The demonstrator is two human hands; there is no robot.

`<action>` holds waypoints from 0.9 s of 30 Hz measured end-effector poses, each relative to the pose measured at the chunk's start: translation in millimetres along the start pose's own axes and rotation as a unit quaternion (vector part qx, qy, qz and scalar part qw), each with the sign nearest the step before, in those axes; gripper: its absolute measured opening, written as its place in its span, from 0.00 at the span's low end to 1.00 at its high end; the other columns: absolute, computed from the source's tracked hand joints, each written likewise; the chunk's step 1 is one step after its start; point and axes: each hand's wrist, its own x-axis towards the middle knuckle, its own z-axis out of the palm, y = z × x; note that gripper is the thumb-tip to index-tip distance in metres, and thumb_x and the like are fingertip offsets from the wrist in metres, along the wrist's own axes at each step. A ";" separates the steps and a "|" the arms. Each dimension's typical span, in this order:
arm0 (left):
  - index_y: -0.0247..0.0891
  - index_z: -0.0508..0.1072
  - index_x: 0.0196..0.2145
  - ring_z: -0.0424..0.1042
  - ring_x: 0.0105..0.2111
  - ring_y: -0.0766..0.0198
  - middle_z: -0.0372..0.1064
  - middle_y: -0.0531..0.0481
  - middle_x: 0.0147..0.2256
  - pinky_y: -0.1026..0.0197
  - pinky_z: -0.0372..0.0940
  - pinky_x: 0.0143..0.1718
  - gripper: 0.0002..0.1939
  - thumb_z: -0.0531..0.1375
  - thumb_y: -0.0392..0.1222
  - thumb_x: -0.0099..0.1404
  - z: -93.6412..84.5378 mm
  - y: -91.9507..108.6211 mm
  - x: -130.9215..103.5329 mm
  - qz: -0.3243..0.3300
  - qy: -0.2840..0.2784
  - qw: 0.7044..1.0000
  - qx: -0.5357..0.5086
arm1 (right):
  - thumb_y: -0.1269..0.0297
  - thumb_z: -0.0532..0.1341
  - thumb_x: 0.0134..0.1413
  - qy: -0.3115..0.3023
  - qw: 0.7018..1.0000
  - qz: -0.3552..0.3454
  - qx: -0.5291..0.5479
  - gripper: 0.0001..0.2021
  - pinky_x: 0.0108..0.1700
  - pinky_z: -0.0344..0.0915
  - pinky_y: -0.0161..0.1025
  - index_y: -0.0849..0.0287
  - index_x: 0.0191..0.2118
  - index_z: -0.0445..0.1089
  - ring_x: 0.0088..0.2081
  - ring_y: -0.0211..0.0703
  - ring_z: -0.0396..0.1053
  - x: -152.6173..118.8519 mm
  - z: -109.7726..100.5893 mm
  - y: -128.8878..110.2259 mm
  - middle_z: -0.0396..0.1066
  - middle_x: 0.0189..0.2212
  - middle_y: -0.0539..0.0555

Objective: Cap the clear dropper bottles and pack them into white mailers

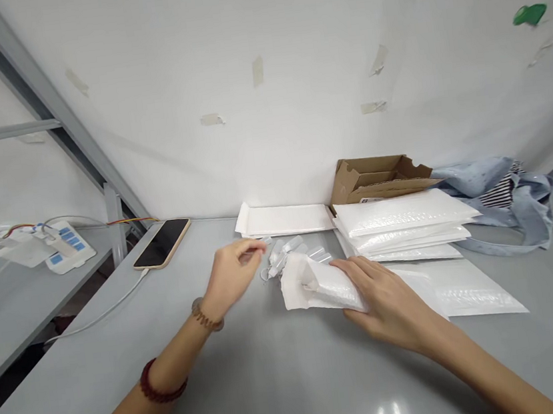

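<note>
My right hand [383, 298] is wrapped round a white padded envelope [334, 284], whose open end faces left. Just left of it is a small heap of clear plastic tubes [286, 249] on the grey table. My left hand [234, 272] is raised beside the heap, with thumb and fingers pressed together near one tube; whether anything is between the fingertips is too small to tell. Bracelets circle the left wrist and forearm.
A stack of white envelopes [403, 215] lies at the right, before a cardboard box [378, 177] and blue cloth [501, 193]. Another envelope [285, 219] rests by the wall. A charging phone [163, 243] and power strip [68, 246] are at the left.
</note>
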 end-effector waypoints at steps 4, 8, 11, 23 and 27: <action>0.33 0.72 0.42 0.67 0.46 0.48 0.70 0.40 0.44 0.46 0.61 0.50 0.14 0.57 0.39 0.59 13.8 -36.4 18.0 -0.014 0.012 0.996 0.082 | 0.73 0.56 0.43 -0.001 1.000 0.000 0.000 0.26 0.43 0.62 0.49 0.63 0.53 0.57 0.43 0.53 0.62 0.3 0.4 -1.6 0.65 0.42 0.60; 0.33 0.72 0.38 0.67 0.43 0.50 0.69 0.41 0.39 0.50 0.63 0.45 0.11 0.55 0.40 0.60 23.0 -48.2 24.6 -0.002 -0.029 0.993 0.111 | 0.74 0.56 0.43 -0.001 1.000 -0.005 -0.004 0.27 0.44 0.62 0.49 0.63 0.53 0.57 0.43 0.53 0.62 0.4 1.6 -2.9 0.65 0.42 0.60; 0.34 0.72 0.33 0.68 0.37 0.53 0.67 0.43 0.35 0.52 0.64 0.40 0.10 0.53 0.40 0.61 15.6 -41.1 22.7 0.000 -0.055 0.991 0.121 | 0.74 0.55 0.42 0.001 1.000 -0.001 -0.013 0.26 0.44 0.62 0.48 0.63 0.53 0.57 0.43 0.53 0.62 -0.5 1.7 -2.7 0.65 0.42 0.60; 0.38 0.74 0.37 0.64 0.29 0.66 0.69 0.49 0.34 0.65 0.60 0.30 0.08 0.55 0.38 0.64 -17.7 26.4 -13.4 0.170 -0.213 0.960 0.063 | 0.74 0.55 0.43 0.002 1.000 0.014 -0.023 0.22 0.42 0.62 0.48 0.62 0.48 0.60 0.41 0.52 0.62 3.1 2.8 -3.8 0.65 0.40 0.60; 0.36 0.73 0.36 0.67 0.34 0.62 0.69 0.46 0.35 0.62 0.62 0.36 0.10 0.52 0.35 0.66 1.6 27.8 -22.5 0.222 -0.197 0.953 0.065 | 0.74 0.54 0.44 -0.001 1.000 0.002 -0.017 0.20 0.41 0.62 0.48 0.62 0.47 0.60 0.40 0.51 0.62 3.8 5.8 -8.5 0.65 0.38 0.59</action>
